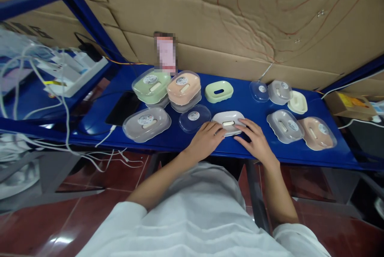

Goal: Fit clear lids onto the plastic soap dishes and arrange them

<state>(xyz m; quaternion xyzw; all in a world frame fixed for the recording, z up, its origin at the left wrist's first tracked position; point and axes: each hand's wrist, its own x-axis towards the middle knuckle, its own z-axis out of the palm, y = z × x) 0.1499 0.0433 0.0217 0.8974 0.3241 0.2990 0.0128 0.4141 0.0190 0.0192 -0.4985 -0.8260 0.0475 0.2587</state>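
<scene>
A pale grey-white soap dish [222, 117] with an oval bar in its middle lies near the table's front edge, without a clear cover. My left hand [207, 139] holds its left end, fingers bent over the rim. At the right end my right hand [255, 139] has its fingertips on the rim, with the thumb low at the front side. Just left of the dish rests a clear lid [192, 123] with a round label. Behind it sits a light green dish [219, 96] with an oval slot.
Lidded boxes in green [150, 93], peach [190, 95] and grey [141, 131] stand left. More lidded boxes [285, 131], a clear lid [258, 96] and a cream dish [297, 107] are right. A phone [166, 55] leans on cardboard. White cables [64, 105] hang at left.
</scene>
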